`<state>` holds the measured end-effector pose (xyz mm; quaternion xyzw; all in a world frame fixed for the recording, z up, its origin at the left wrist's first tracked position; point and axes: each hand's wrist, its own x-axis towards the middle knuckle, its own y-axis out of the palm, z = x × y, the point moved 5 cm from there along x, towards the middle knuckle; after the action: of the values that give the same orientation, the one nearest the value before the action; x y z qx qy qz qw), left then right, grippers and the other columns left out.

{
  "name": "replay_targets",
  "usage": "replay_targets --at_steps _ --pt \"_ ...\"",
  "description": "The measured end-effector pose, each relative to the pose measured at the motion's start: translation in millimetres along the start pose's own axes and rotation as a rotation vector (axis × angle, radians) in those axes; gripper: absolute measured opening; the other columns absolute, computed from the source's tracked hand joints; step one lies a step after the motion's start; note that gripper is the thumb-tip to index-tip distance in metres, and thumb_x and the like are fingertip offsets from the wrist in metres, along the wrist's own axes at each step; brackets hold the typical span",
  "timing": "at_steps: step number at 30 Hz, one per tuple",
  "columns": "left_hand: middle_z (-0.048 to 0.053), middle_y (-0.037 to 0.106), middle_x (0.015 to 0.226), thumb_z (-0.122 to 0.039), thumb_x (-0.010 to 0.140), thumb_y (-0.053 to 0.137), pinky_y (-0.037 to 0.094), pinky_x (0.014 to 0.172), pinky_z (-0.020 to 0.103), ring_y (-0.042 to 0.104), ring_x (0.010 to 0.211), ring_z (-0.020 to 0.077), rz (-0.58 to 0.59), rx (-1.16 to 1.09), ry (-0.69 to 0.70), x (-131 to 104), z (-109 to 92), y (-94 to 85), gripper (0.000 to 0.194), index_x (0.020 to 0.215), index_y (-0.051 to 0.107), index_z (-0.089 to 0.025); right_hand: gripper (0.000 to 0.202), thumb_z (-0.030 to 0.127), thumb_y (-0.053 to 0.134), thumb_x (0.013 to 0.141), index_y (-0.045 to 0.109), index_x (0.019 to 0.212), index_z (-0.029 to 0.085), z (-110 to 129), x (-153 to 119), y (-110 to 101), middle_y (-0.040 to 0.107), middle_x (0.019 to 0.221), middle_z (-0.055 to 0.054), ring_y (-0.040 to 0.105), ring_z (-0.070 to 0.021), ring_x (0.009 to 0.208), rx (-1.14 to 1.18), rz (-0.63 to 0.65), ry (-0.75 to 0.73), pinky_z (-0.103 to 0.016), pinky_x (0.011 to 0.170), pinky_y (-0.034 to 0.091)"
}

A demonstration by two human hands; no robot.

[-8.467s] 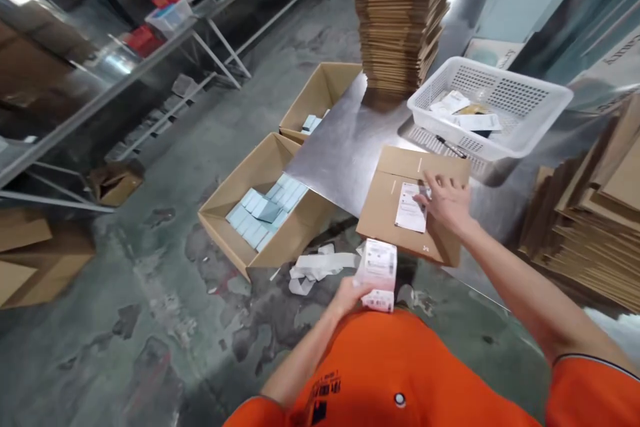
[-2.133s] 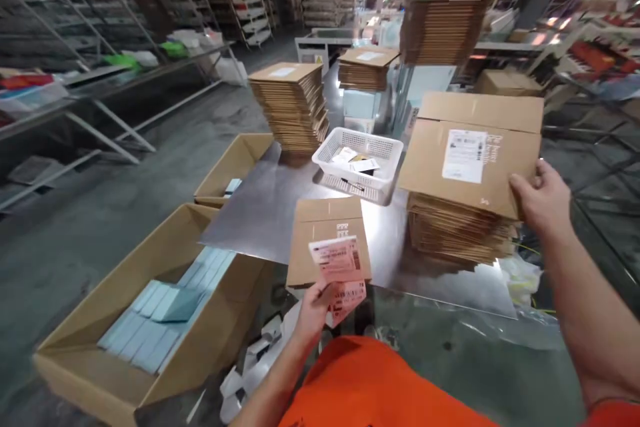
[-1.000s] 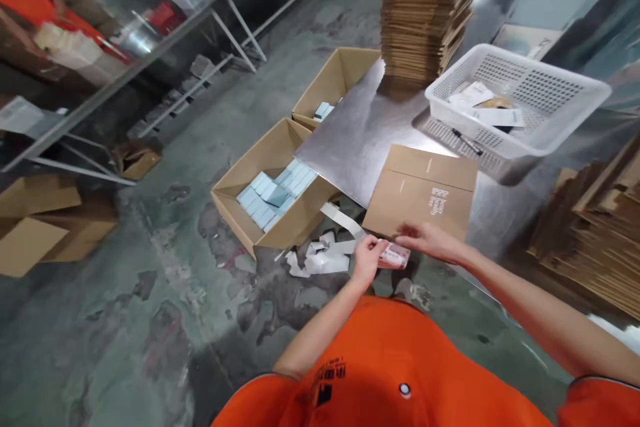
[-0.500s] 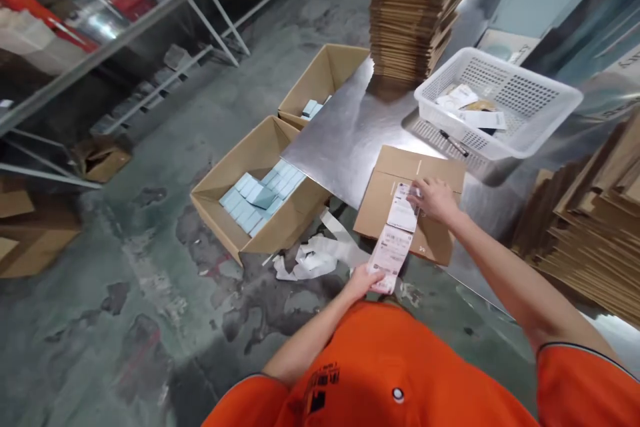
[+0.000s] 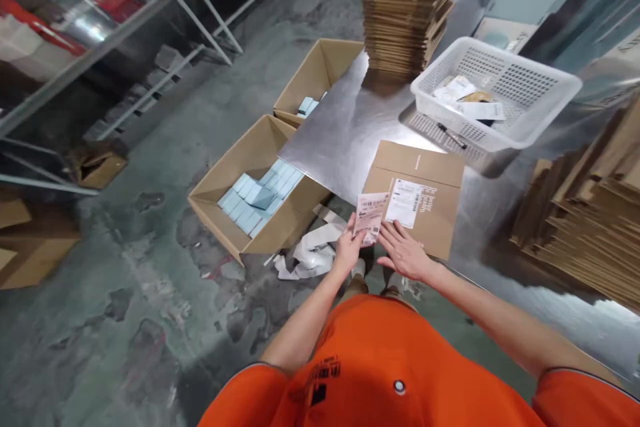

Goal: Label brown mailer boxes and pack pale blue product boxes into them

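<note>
A flattened cardboard box (image 5: 440, 213) lies at the near corner of the metal table, one white printed label (image 5: 403, 203) flat on it. My left hand (image 5: 349, 245) is closed on a second printed label (image 5: 371, 213), held at the box's left edge. My right hand (image 5: 406, 252) rests over the near edge of the box with its fingers stretched out. Its fingertips are close to the held label and just below the flat one; whether they touch the held label I cannot tell.
Beyond the box stands a white plastic basket (image 5: 545, 90) with papers inside, a black marker (image 5: 451, 136) beside it. Cardboard stacks (image 5: 400, 7) rise at the back and right. Left of the table, open cartons (image 5: 220, 223) hold small light-blue boxes; white paper strips (image 5: 313, 255) litter the floor.
The label strip was stretched between both hands; now one label lies on the box and another is in my left hand. My right hand has moved down toward me and spread open.
</note>
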<state>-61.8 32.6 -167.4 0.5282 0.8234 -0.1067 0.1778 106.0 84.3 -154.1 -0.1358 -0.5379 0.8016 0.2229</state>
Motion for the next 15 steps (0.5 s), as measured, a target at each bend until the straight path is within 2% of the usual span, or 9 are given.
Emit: replay_targets --at_steps 1,2,4,6,7,9,11,13,15 --pt "0.012 0.069 0.134 -0.032 0.078 0.076 0.059 0.095 0.038 0.064 0.123 0.0295 0.01 -0.001 0.004 -4.8 -1.2 1.0 0.042 0.117 0.074 -0.017 0.055 0.045 0.044 0.1 0.054 0.145 0.014 -5.4 -15.0 -5.8 0.049 0.154 -0.017 0.035 -0.0339 0.148 0.029 -0.056 0.056 -0.057 0.123 0.023" --pt "0.012 0.068 0.136 -0.033 0.078 0.076 0.059 0.094 0.037 0.064 0.124 0.0295 0.015 -0.001 0.004 -10.7 -1.5 0.9 0.043 0.117 0.074 -0.017 0.052 0.042 0.042 0.1 0.055 0.143 0.015 -20.0 -29.8 -16.0 0.052 0.151 -0.018 0.038 -0.0345 0.146 0.047 -0.152 0.198 -0.058 0.121 0.027" --pt "0.013 0.07 0.133 -0.035 0.076 0.079 0.059 0.095 0.037 0.066 0.12 0.0293 0.04 -0.005 -0.015 -23.7 0.8 1.3 0.043 0.114 0.075 -0.016 0.051 0.038 0.042 0.098 0.059 0.137 0.012 -62.6 -61.0 -38.6 0.058 0.142 -0.023 0.048 -0.0384 0.137 0.118 -0.341 0.626 -0.061 0.115 0.034" --pt "0.013 0.074 0.125 -0.039 0.073 0.081 0.062 0.092 0.04 0.07 0.113 0.03 0.076 -0.042 -0.072 -37.6 5.7 4.2 0.044 0.11 0.076 -0.015 0.049 0.036 0.045 0.092 0.064 0.127 0.007 -95.0 -86.3 -55.2 0.065 0.126 -0.027 0.06 -0.0405 0.119 0.236 -0.405 0.948 -0.06 0.103 0.045" --pt "0.013 0.076 0.119 -0.041 0.071 0.083 0.063 0.089 0.042 0.073 0.107 0.0305 0.081 -0.073 -0.114 -44.7 8.1 6.3 0.046 0.107 0.076 -0.014 0.047 0.036 0.047 0.09 0.066 0.122 0.007 -102.6 -93.9 -63.0 0.068 0.119 -0.026 0.064 -0.039 0.109 0.29 -0.395 1.016 -0.058 0.097 0.049" --pt "0.013 0.079 0.107 -0.046 0.067 0.085 0.064 0.086 0.046 0.075 0.098 0.0311 0.063 -0.145 -0.184 -58.4 8.7 11.3 0.049 0.101 0.076 -0.012 0.044 0.039 0.049 0.088 0.067 0.116 0.01 -102.9 -105.4 -86.6 0.072 0.111 -0.02 0.068 -0.0337 0.097 0.376 -0.411 1.013 -0.05 0.088 0.055" --pt "0.012 0.08 0.101 -0.047 0.062 0.088 0.064 0.087 0.047 0.077 0.093 0.0311 0.047 -0.217 -0.218 -70.3 1.8 19.1 0.052 0.097 0.076 -0.012 0.046 0.045 0.05 0.089 0.065 0.121 0.014 -94.3 -125.1 -128.0 0.073 0.114 -0.016 0.069 -0.0289 0.096 0.428 -0.562 0.951 -0.043 0.084 0.056" --pt "0.011 0.081 0.1 -0.047 0.056 0.092 0.064 0.088 0.046 0.078 0.091 0.0309 0.104 -0.263 -0.245 -79.7 -9.4 32.8 0.054 0.095 0.076 -0.014 0.048 0.051 0.052 0.09 0.066 0.121 0.017 -90.3 -162.1 -186.7 0.073 0.113 -0.014 0.068 -0.0272 0.096 0.37 -0.772 0.915 -0.041 0.083 0.056" --pt "0.01 0.081 0.097 -0.047 0.052 0.094 0.064 0.088 0.045 0.078 0.088 0.0299 0.217 -0.268 -0.291 -87.9 -18.5 50.5 0.055 0.093 0.076 -0.015 0.047 0.054 0.054 0.09 0.068 0.117 0.018 -98.8 -217.7 -254.7 0.073 0.108 -0.015 0.068 -0.0269 0.092 0.161 -0.972 0.958 -0.042 0.081 0.054"
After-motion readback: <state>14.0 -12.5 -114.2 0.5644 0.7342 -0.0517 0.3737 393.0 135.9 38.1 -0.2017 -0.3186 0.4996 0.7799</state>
